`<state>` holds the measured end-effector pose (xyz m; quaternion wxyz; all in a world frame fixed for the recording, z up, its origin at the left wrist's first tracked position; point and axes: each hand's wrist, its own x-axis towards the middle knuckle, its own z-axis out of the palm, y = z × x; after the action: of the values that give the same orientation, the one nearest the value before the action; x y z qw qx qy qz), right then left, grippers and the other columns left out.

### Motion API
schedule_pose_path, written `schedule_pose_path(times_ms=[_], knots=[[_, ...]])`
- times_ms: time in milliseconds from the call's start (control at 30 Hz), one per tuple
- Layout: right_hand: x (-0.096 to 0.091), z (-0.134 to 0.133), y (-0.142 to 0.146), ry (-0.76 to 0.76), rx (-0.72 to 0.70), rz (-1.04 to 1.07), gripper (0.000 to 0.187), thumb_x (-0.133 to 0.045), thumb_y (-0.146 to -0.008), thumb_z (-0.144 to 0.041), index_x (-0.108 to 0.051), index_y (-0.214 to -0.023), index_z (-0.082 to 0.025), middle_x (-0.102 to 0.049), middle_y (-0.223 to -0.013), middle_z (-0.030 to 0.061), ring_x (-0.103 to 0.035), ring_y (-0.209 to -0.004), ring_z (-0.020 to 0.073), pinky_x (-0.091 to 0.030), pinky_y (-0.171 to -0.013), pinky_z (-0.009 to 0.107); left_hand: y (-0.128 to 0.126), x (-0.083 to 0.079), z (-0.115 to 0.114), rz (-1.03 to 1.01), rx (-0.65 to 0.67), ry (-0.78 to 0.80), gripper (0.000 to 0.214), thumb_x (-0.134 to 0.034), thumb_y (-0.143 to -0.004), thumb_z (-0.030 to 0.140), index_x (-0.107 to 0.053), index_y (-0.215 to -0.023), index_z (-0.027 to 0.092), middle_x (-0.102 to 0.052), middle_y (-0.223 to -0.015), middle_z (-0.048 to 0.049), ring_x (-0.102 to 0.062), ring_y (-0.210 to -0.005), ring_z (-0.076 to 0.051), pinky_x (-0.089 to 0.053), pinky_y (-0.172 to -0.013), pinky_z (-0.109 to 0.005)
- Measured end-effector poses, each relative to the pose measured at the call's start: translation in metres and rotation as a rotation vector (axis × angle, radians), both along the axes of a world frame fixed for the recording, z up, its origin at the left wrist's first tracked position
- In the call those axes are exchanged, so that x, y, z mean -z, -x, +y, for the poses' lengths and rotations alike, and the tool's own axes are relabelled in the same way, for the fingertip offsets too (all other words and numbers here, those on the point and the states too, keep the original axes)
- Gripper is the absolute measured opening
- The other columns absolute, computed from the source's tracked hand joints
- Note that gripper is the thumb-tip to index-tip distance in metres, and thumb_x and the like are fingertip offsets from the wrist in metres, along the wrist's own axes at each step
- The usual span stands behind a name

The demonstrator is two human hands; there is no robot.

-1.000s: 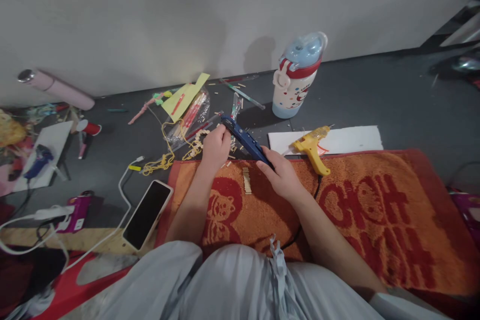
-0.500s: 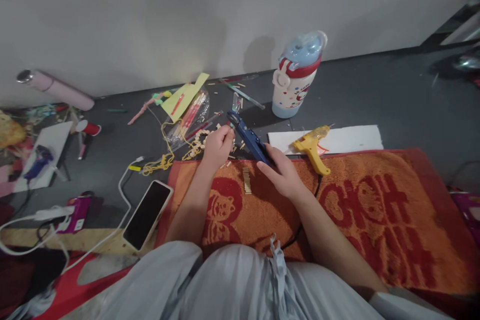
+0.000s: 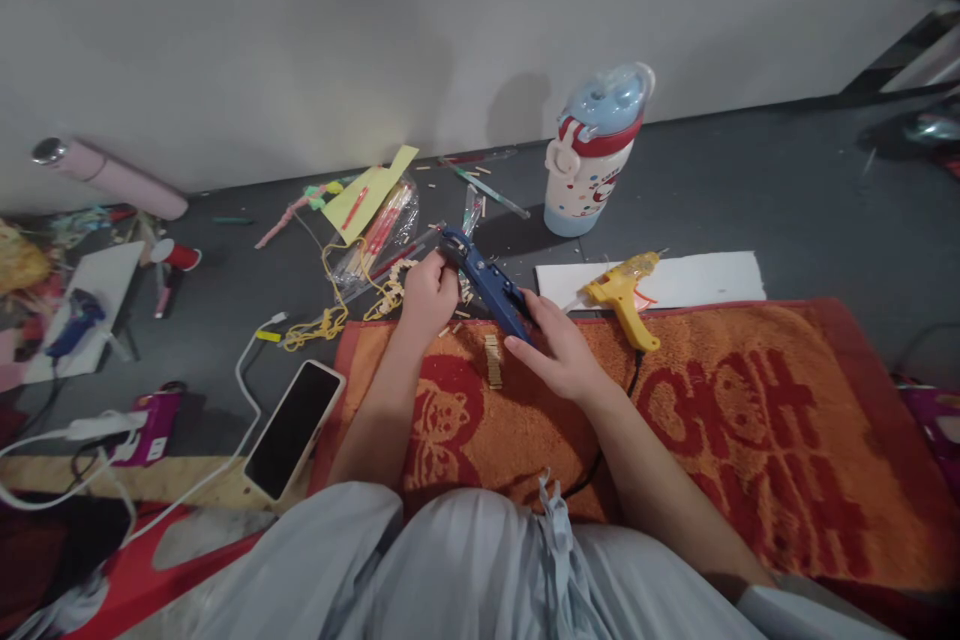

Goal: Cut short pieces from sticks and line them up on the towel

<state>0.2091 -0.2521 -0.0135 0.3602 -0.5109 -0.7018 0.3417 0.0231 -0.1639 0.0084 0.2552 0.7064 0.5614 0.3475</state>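
My right hand [image 3: 559, 350] is wrapped round the handles of a blue plier-like hand tool [image 3: 491, 290], which slants up and left over the towel's far edge. My left hand [image 3: 430, 297] is closed right beside the tool's head. Its fingertips are hidden, and whatever they pinch does not show. Below the tool, a short row of small cut wooden stick pieces [image 3: 493, 362] lies on the orange towel [image 3: 525, 430]. More small pieces are scattered around the tool's head.
A yellow glue gun [image 3: 624, 295] rests on a white board [image 3: 705, 278] to the right. Behind it stands a cartoon bottle [image 3: 589, 165]. On the left lie a phone [image 3: 294, 430], yellow string [image 3: 319, 328], a bag of sticks [image 3: 386, 230] and a pink flask [image 3: 124, 182].
Both hands and the blue tool have shifted slightly to the left. My left hand stays closed by the tool's head, and my right hand keeps its hold on the handles.
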Motion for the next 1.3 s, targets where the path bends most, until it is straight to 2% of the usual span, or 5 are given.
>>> schedule_pose_path(times_ms=[200, 500, 933, 1167, 1300], knots=[[-0.003, 0.0, 0.0, -0.003, 0.002, -0.035, 0.062, -0.045, -0.086, -0.051, -0.037, -0.133, -0.011, -0.055, -0.114, 0.0183, -0.053, -0.106, 0.03, -0.044, -0.091, 0.046, 0.0, -0.003, -0.001, 0.065, 0.006, -0.037, 0.016, -0.043, -0.078, 0.014, -0.045, -0.063, 0.018, -0.047, -0.046, 0.003, -0.045, -0.042, -0.01, -0.029, -0.046, -0.023], [-0.004, 0.0, 0.0, 0.008, -0.016, -0.027, 0.061, -0.045, -0.087, -0.048, -0.036, -0.133, -0.009, -0.053, -0.119, 0.0195, -0.051, -0.111, 0.0292, -0.041, -0.096, 0.044, -0.003, -0.01, -0.003, 0.022, 0.003, -0.042, 0.016, -0.044, -0.077, 0.016, -0.047, -0.061, 0.018, -0.046, -0.046, 0.0032, -0.043, -0.042, -0.009, -0.029, -0.045, -0.023], [-0.001, 0.0, -0.002, 0.014, -0.009, -0.022, 0.056, -0.043, -0.089, -0.046, -0.04, -0.132, -0.011, -0.056, -0.119, 0.0183, -0.053, -0.111, 0.0283, -0.042, -0.095, 0.045, -0.003, -0.012, -0.003, 0.031, 0.007, 0.008, 0.019, -0.045, -0.079, 0.02, -0.043, -0.06, 0.019, -0.046, -0.044, 0.0038, -0.044, -0.039, -0.009, -0.03, -0.042, -0.022], [0.002, 0.002, -0.002, -0.004, 0.014, -0.01, 0.049, -0.042, -0.09, -0.043, -0.042, -0.131, -0.016, -0.058, -0.117, 0.015, -0.054, -0.111, 0.0271, -0.041, -0.096, 0.045, -0.003, -0.01, -0.003, -0.013, 0.032, 0.012, 0.022, -0.045, -0.082, 0.023, -0.044, -0.06, 0.019, -0.046, -0.042, 0.0045, -0.044, -0.038, -0.008, -0.03, -0.041, -0.022], [0.003, 0.002, -0.002, 0.005, 0.02, -0.016, 0.049, -0.042, -0.09, -0.042, -0.043, -0.13, -0.015, -0.059, -0.117, 0.0154, -0.054, -0.11, 0.027, -0.042, -0.095, 0.044, -0.002, -0.009, -0.002, -0.051, 0.023, 0.048, 0.022, -0.046, -0.083, 0.024, -0.045, -0.062, 0.019, -0.047, -0.042, 0.0044, -0.046, -0.039, -0.009, -0.032, -0.041, -0.022]])
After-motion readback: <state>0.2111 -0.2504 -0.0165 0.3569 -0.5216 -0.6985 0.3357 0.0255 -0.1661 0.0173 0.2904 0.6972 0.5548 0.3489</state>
